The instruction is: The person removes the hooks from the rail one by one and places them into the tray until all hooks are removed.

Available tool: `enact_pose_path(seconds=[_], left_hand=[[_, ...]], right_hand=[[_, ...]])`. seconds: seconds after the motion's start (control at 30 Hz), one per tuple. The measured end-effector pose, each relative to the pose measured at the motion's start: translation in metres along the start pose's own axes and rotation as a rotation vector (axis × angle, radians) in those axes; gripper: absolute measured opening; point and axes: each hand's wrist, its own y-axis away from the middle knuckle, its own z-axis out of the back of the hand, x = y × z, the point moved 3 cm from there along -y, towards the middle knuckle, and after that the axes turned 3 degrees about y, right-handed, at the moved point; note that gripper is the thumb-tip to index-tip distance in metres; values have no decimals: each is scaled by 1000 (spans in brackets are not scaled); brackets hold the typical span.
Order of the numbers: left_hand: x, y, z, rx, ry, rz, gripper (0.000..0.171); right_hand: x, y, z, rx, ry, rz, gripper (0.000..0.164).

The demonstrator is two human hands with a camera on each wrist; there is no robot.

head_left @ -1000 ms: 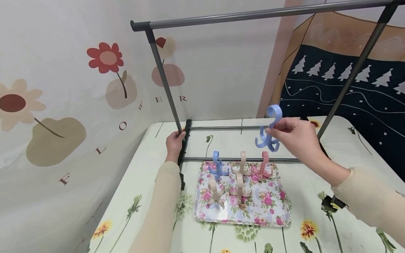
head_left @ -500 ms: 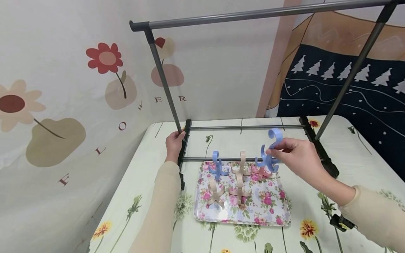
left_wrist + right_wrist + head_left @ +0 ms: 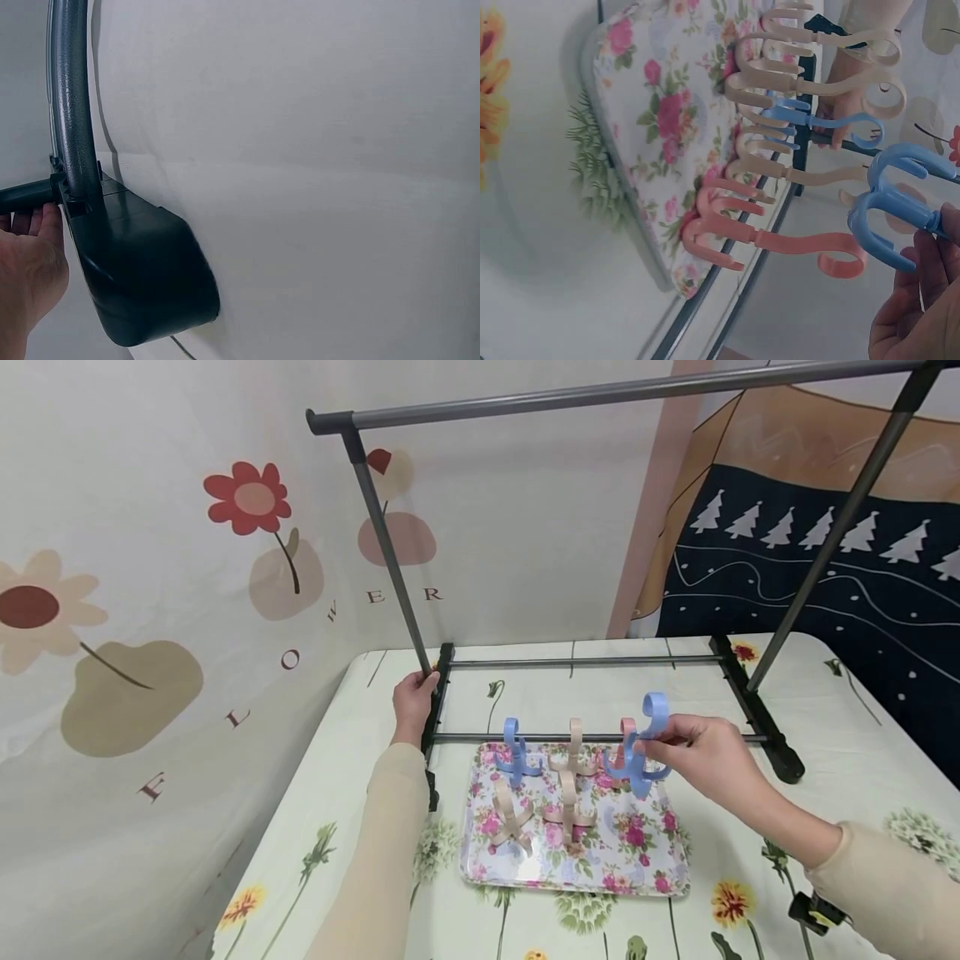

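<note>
My right hand [image 3: 708, 756] pinches a light blue multi-prong hook [image 3: 637, 768] by its stem, curled end up, low over the tray's back right corner. In the right wrist view that blue hook [image 3: 901, 204] stands near a pink hook [image 3: 739, 232], which it partly covers in the head view. Also upright on the flowered tray [image 3: 495, 878] are another blue hook [image 3: 516, 756] and several beige hooks, one beige hook [image 3: 568, 810] near the middle. My left hand [image 3: 414, 706] grips the grey metal rack [image 3: 401, 585] at the foot of its left post.
The rack's top rail [image 3: 600, 395] spans overhead, its right post [image 3: 832, 535] slanting down to a black foot [image 3: 765, 727]. A lower crossbar [image 3: 465, 738] runs just behind the tray. Floral cloth [image 3: 315, 893] covers the table; printed curtains [image 3: 517, 527] hang behind and at left.
My right hand has come down with the blue hook, from above the crossbar to just over the tray, in front of the pink hook. The left hand stays at the post.
</note>
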Motion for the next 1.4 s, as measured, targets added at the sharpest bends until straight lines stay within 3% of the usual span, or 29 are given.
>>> enact_pose_path(seconds=[0.4,0.7,1.4], left_hand=[[-1,0,1,0,-1,-6,33],[1,-1,1,2,1,3,34],[2,-2,2,8,-6,7,35]], right_hand=[[-26,9,-21,77,-3,60,7],[-46,11,-40,113,21,38,5],[-60,15,-58,128,59,54,17]])
